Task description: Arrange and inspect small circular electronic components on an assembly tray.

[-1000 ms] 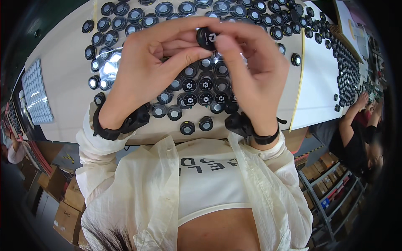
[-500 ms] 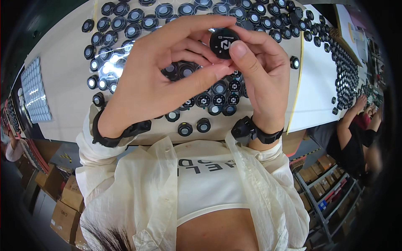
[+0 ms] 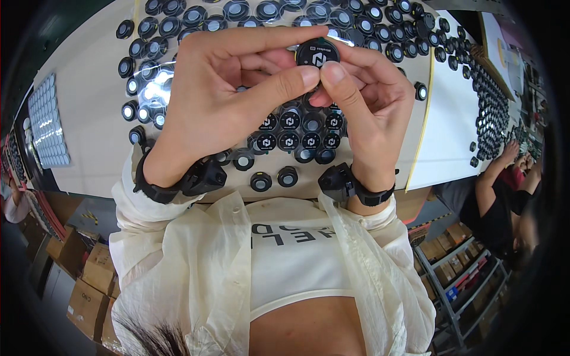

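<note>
A small round black device with a white mark on its face is held up over the table between my two hands. My left hand grips its left side, thumb in front and forefinger along the top. From the right, my right hand pinches it with the thumb on the lower face and fingers behind. Both thumb tips nearly meet at its lower edge. Below them stand rows of similar marked round devices, partly hidden by my hands. Two black devices with pale centres lie nearest to me.
Many black round pieces cover the far table, some in clear plastic trays. At the left lies a sheet of pale round pieces. A yellow line borders a white surface with more pieces. Beyond it, another person's arm reaches in.
My left thumb has moved up onto the device's lower edge, beside the right thumb. The device has turned slightly and tilted, with its lower part now covered by the thumbs.
</note>
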Action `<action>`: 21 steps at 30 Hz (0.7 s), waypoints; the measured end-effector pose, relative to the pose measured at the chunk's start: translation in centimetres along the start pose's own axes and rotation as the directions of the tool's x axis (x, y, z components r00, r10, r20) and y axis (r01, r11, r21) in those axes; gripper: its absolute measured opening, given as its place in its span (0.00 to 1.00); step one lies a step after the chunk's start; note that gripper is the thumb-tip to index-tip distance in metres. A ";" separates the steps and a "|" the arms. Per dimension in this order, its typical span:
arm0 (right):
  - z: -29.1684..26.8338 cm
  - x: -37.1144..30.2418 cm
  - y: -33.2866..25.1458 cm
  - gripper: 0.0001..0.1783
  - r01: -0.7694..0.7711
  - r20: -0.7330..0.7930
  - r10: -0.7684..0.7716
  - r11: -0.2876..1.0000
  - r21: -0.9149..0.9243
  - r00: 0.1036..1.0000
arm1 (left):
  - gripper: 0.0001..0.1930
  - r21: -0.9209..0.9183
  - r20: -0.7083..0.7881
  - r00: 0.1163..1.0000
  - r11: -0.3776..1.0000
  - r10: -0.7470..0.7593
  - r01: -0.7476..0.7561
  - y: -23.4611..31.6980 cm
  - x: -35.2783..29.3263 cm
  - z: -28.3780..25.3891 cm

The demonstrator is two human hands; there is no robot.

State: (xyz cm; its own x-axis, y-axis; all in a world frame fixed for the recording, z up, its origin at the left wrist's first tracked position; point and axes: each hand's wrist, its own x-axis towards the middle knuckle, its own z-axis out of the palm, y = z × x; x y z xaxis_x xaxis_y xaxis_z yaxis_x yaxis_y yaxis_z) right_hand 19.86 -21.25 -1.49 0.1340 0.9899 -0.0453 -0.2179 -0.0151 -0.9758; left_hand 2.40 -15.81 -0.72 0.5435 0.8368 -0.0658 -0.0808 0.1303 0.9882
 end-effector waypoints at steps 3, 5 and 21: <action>0.2 0.0 0.1 0.14 0.013 -0.012 -0.013 1.000 -0.024 1.000 | 0.21 0.002 -0.019 0.999 0.999 -0.037 0.037 0.0 0.1 -0.1; 0.2 0.1 0.2 0.14 0.021 -0.017 -0.022 0.999 -0.027 1.000 | 0.21 0.043 -0.009 0.996 0.995 -0.087 0.087 0.0 0.3 -0.3; -0.4 -0.1 0.2 0.28 0.043 0.107 0.001 0.912 -0.407 0.994 | 0.11 0.960 0.268 0.876 -0.193 0.401 -0.205 0.4 14.4 -17.9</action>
State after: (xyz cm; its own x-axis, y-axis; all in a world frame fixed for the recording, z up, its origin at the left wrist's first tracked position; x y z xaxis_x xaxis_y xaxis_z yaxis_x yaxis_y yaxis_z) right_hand 20.22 -21.43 -1.77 0.0299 0.9993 -0.0228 0.2006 -0.0283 -0.9793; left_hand -4.72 5.78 -3.75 0.6672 0.6431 0.3758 0.7061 -0.7067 -0.0444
